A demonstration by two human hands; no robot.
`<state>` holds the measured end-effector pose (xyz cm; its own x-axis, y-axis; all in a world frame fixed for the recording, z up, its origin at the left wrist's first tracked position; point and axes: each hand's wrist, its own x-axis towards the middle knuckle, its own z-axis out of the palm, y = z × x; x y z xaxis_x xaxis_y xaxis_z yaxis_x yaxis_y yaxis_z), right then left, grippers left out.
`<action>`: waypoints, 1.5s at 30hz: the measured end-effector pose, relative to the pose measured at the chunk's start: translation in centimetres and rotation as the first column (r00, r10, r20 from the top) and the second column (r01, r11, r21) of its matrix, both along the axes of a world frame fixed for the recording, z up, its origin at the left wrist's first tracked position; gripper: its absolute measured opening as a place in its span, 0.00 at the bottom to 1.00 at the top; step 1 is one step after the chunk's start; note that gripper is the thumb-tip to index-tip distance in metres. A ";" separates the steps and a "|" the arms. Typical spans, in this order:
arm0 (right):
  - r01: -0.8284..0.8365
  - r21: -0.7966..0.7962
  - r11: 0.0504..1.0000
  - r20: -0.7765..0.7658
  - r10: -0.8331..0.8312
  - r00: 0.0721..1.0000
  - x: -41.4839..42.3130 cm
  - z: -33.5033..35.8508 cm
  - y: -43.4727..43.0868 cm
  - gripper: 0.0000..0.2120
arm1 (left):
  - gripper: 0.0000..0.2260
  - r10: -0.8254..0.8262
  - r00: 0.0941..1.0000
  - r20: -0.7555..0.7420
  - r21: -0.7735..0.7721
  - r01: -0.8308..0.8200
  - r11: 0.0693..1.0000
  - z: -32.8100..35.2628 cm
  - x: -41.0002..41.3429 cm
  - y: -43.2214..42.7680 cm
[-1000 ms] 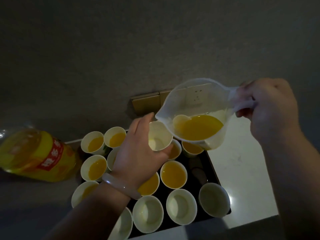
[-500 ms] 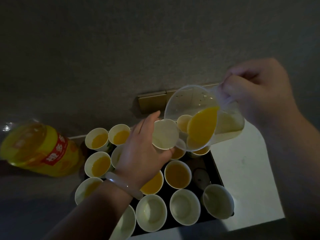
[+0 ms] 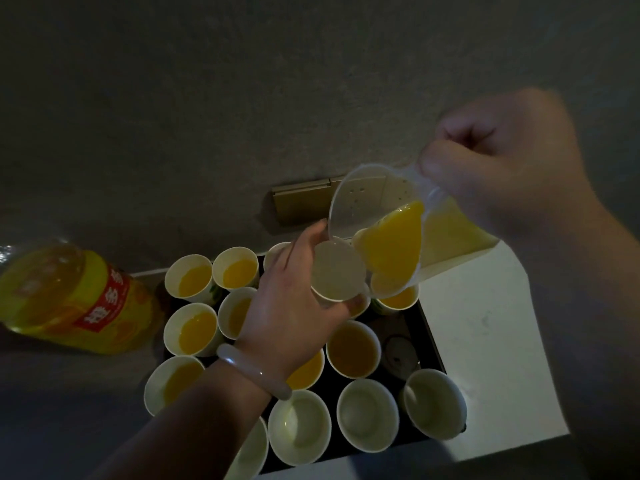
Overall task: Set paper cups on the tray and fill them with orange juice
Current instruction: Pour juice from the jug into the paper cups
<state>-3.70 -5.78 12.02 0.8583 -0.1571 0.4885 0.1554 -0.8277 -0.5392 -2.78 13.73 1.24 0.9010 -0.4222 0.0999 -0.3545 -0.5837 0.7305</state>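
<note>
While the left hand (image 3: 294, 306) grips an empty white paper cup (image 3: 337, 270) at frame centre, above the black tray (image 3: 415, 323), the right hand (image 3: 502, 168) clenches a clear plastic jug (image 3: 367, 209) of orange juice (image 3: 394, 247), tipped down-left, spout just right of the cup's rim. Its handle is hidden; any stream is indiscernible.

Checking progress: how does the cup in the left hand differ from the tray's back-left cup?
The held cup is raised off the tray; the back-left cup stands on it. The held cup looks empty; the back-left cup holds juice. Both are paper cups.
</note>
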 end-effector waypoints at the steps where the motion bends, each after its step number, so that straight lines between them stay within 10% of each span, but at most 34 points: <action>1: -0.001 -0.003 1.000 0.004 0.001 1.000 0.0 0.0 0.0 0.12 | 0.40 -0.005 1.000 -0.002 -0.004 0.005 1.000 0.0 0.0 0.0; 45: -0.042 -0.195 0.980 0.066 0.056 0.996 0.0 0.7 0.8 0.12 | 0.35 0.017 0.993 -0.113 0.018 -0.015 1.000 -0.3 0.2 0.0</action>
